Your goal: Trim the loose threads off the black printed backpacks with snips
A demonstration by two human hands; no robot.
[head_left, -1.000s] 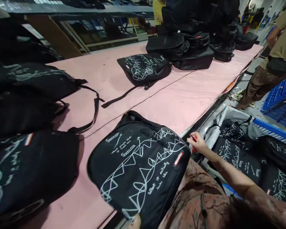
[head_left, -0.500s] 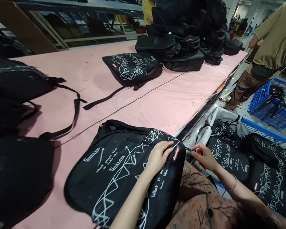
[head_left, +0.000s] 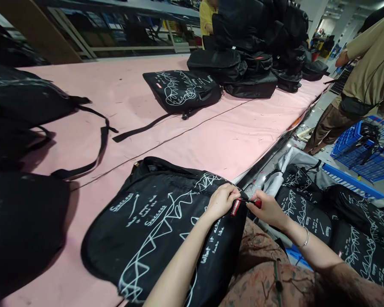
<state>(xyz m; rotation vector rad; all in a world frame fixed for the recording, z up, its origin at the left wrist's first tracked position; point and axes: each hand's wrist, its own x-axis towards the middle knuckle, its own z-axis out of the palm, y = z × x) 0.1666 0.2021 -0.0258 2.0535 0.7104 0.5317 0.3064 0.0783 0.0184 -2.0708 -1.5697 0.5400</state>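
Backpack (head_left: 156, 226), black white-scribbled fabric, looks part-done: your left hand (head_left: 223, 201) pinches its edge, right hand (head_left: 269, 209), fingers clamped on small red-handled tool (head_left: 258, 204).

- Black backpack (head_left: 160, 238), printed with white zigzag scribbles and lettering including "Success", lying flat at the near edge of the pink tabletop (head_left: 224, 145), red label (head_left: 235, 207) near one corner.
- Small red-handled tool (head_left: 258, 204), mostly hidden, at that corner.
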